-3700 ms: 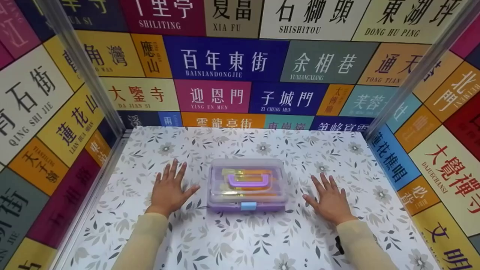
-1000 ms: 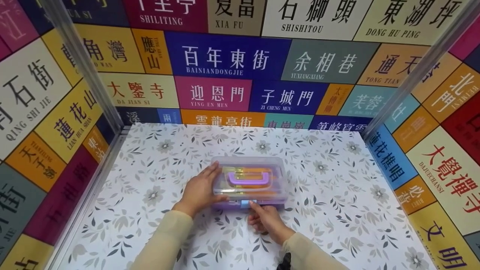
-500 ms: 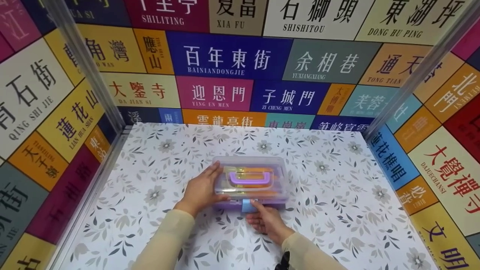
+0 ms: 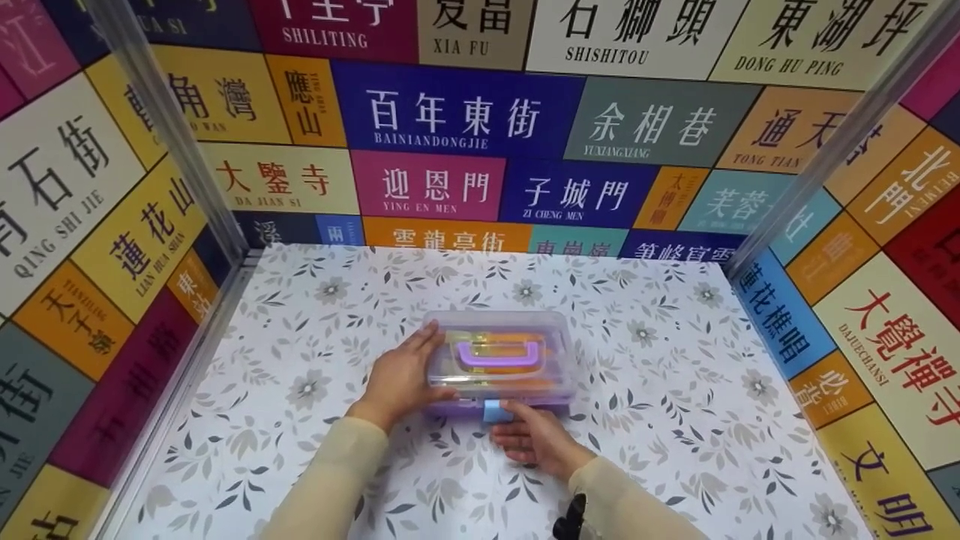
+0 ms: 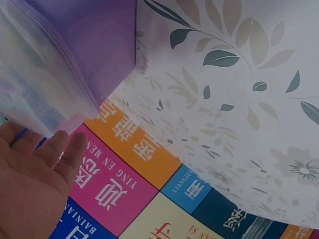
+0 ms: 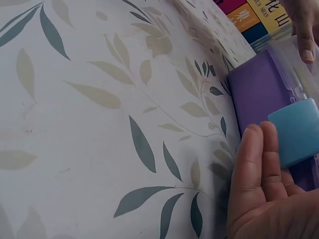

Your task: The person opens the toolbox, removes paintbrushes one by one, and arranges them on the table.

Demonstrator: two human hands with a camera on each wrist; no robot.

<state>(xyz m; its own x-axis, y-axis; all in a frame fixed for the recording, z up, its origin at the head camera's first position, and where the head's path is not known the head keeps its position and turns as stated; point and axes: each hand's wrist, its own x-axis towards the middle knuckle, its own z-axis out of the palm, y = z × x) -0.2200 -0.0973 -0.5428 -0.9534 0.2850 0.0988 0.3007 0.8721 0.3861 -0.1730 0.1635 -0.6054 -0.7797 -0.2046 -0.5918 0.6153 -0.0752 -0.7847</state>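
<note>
The box (image 4: 459, 410) sits on the table (image 4: 637, 382), its left end clasped by the left hand (image 4: 397, 382). The right hand (image 4: 546, 441) touches the latch (image 4: 495, 410) (whether it pinches it, I cannot tell). A loosened left hold could let the box skid; that thumb (image 4: 444, 394) over the lid (image 4: 499, 377) could block it. Orange items (image 4: 517, 340) show inside; sign-covered walls (image 4: 457, 112) surround everything.

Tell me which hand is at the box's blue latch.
The right hand, at the blue latch on the front; the left hand grips the box at its left end.
</note>
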